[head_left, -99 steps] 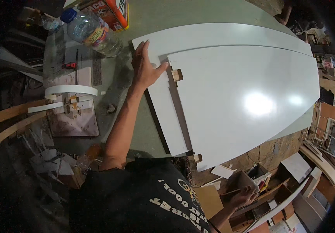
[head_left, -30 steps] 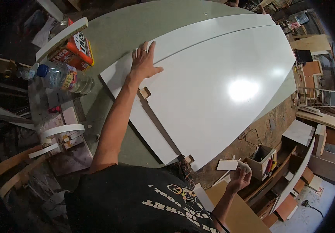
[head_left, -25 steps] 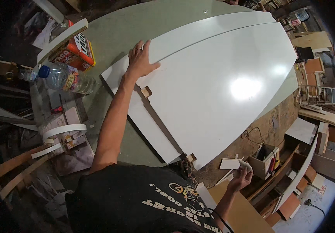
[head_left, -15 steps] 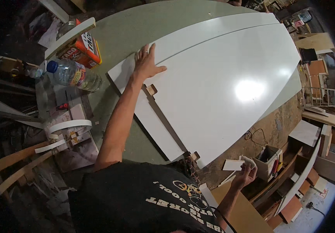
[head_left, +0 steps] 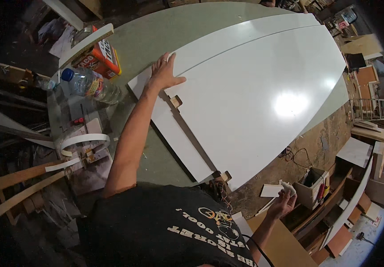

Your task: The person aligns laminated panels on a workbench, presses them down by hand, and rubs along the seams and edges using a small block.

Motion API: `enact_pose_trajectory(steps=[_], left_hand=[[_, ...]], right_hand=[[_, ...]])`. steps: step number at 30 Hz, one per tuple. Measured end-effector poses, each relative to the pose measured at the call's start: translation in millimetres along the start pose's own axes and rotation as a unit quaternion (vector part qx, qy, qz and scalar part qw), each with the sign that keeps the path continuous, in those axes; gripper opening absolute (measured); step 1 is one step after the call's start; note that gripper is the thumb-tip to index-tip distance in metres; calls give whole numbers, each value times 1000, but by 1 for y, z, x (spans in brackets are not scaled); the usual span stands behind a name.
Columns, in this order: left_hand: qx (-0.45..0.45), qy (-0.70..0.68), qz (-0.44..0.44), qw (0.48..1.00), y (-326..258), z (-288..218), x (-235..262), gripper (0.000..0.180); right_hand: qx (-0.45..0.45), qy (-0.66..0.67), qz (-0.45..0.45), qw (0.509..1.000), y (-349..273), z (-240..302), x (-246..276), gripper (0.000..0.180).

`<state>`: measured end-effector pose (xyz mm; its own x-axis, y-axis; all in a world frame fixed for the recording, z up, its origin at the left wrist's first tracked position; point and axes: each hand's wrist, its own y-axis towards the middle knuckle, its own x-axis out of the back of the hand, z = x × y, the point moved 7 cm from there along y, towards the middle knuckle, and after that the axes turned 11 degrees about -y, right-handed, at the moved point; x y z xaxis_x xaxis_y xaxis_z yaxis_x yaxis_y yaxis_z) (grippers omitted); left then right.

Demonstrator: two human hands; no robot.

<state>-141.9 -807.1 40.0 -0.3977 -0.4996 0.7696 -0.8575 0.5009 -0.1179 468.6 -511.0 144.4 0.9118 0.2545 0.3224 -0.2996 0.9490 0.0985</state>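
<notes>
Two long white panels lie one over the other on a green tabletop [head_left: 140,44]. The upper white panel [head_left: 245,98] has two small brown-edged notches along its near left edge. Part of the lower white panel [head_left: 178,147] shows past that edge. My left hand [head_left: 165,73] lies on the panels near their left corner, fingers spread, thumb on the upper one. Off the panels at the lower right, my right hand [head_left: 283,202] pinches a crumpled whitish cloth [head_left: 288,188] with its fingertips.
On the left stand a clear plastic bottle [head_left: 94,86] with a blue cap and an orange metal can [head_left: 98,60]. A curved white strip [head_left: 85,138] lies below them. A tool box [head_left: 311,189] stands on the floor at right, beside wooden shelving [head_left: 347,196] and a cable [head_left: 296,155].
The view has shifted slightly, so the bottle and can appear a little farther right. My left hand has slid slightly left on the panels; the right still holds the cloth.
</notes>
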Motion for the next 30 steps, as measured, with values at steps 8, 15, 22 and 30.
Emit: enact_pose_trajectory(steps=[8, 15, 22, 30], left_hand=[[23, 175, 74, 981, -34, 2, 28, 124], [-39, -76, -189, 978, -115, 73, 63, 108], [84, -170, -174, 966, -251, 44, -48, 90], [167, -236, -243, 926, -359, 44, -99, 96]], right_hand=[[-51, -3, -40, 998, -15, -29, 43, 18], [-62, -96, 45, 992, -22, -37, 27, 17], [52, -132, 338, 930, -44, -14, -83, 17], [300, -264, 532, 746, -69, 7, -124, 20]])
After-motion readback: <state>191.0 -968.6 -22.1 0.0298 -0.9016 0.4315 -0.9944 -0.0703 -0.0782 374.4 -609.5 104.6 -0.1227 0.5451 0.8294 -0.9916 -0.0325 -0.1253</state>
